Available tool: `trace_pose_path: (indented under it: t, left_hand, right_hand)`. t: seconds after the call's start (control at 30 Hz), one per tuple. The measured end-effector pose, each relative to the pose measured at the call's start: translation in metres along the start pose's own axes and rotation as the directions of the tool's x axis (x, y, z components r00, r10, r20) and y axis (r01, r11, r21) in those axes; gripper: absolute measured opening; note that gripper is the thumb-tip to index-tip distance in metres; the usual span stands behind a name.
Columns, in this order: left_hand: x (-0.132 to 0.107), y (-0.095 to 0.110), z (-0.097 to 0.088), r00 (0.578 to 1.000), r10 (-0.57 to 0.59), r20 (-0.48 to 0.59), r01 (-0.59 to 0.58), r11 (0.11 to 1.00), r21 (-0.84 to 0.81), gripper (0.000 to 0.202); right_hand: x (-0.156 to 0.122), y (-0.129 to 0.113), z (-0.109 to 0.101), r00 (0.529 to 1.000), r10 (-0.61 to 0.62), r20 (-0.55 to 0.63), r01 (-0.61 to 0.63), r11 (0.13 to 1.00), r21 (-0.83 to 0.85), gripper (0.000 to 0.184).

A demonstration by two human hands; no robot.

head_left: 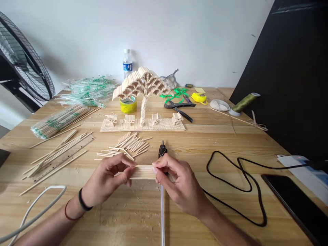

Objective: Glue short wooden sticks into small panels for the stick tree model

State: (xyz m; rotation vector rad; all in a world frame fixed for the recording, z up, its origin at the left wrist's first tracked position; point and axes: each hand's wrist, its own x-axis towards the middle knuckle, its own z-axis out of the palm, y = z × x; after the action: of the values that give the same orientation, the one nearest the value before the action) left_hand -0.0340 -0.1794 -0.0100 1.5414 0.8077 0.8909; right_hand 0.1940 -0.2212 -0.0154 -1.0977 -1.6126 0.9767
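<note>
Between my two hands is a small flat panel of wooden sticks [144, 172] laid side by side. My left hand [112, 172] pinches its left end, and my right hand [176, 182] pinches the right end between thumb and fingers. Just beyond my right hand lies a glue gun [162, 149], its body partly hidden; a clear glue stick [162, 212] runs toward me below it. A pile of short cut sticks [134, 143] lies past my hands. Behind it stands a stick-built tree model [143, 109] on a slatted base [123, 126] with several small stools.
Long sticks and a ruler [64, 157] lie at left, near bagged sticks [61, 119] and a fan [23, 61]. Pliers [179, 108], yellow tape [128, 105] and a tape measure [199, 98] sit behind. A black cord [256, 191] loops at right beside a phone [289, 205].
</note>
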Motion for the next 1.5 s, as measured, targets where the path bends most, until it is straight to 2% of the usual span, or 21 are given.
trace_pose_path:
  t: [0.1,0.2,0.33,0.47,0.53,0.63,0.8,0.9,1.07,1.17,1.27,1.37,1.5]
  left_hand:
    - [0.002,0.000,0.001,0.998,-0.047,0.028,0.049,0.997,-0.064,0.029]
    - [0.002,-0.003,0.000,0.998,-0.055,0.027,0.056,0.996,-0.068,0.029]
    - [-0.003,-0.009,-0.003,1.000,-0.019,0.002,0.019,1.000,0.021,0.029]
    - [-0.006,-0.008,-0.004,1.000,0.012,0.024,-0.013,0.998,0.061,0.028]
    - [-0.005,-0.007,-0.003,0.999,0.017,0.028,-0.018,0.999,0.034,0.027]
    - [-0.003,-0.005,-0.001,0.998,-0.019,0.054,0.023,0.998,-0.065,0.025]
    - [0.000,-0.005,0.000,0.981,-0.121,0.154,0.151,0.969,-0.197,0.024]
    - [-0.002,-0.007,-0.002,0.989,-0.087,0.116,0.106,0.980,-0.169,0.025]
    - [-0.006,-0.015,-0.004,0.997,0.053,0.061,-0.051,0.998,-0.032,0.016]
    - [-0.008,-0.019,-0.005,0.988,0.136,0.078,-0.136,0.991,-0.004,0.009]
    - [-0.009,-0.018,-0.005,0.978,0.191,0.090,-0.191,0.982,-0.008,0.010]
    - [-0.009,-0.013,-0.005,0.985,0.149,0.085,-0.143,0.988,-0.065,0.015]
    - [-0.009,-0.009,-0.004,0.991,0.042,0.125,-0.023,0.988,-0.152,0.033]
  right_hand:
    - [0.001,0.003,0.000,1.000,0.004,-0.021,-0.003,1.000,0.023,0.016]
    - [0.003,0.004,0.000,0.996,0.085,-0.002,-0.084,0.992,0.098,0.013]
    - [0.005,0.003,-0.004,0.970,0.222,0.100,-0.237,0.956,0.172,0.017]
    - [0.007,0.001,-0.007,0.945,0.247,0.214,-0.287,0.940,0.186,0.017]
    - [0.006,0.000,-0.006,0.939,0.244,0.241,-0.301,0.925,0.234,0.018]
    - [0.005,-0.001,-0.004,0.951,0.227,0.212,-0.281,0.919,0.278,0.020]
    - [0.002,-0.001,-0.003,0.974,0.164,0.159,-0.193,0.962,0.194,0.014]
    - [0.003,0.001,-0.003,0.981,0.142,0.132,-0.166,0.967,0.192,0.011]
    - [0.005,0.003,-0.004,0.964,0.210,0.163,-0.247,0.935,0.256,0.009]
    - [0.004,0.002,-0.005,0.976,0.161,0.144,-0.194,0.947,0.256,0.005]
    - [0.003,0.004,-0.004,0.994,0.070,0.079,-0.086,0.973,0.216,0.006]
    - [0.003,0.007,-0.003,0.997,-0.072,-0.031,0.075,0.991,0.114,0.011]
    - [0.005,0.009,-0.004,0.946,-0.299,-0.123,0.288,0.952,-0.102,0.024]
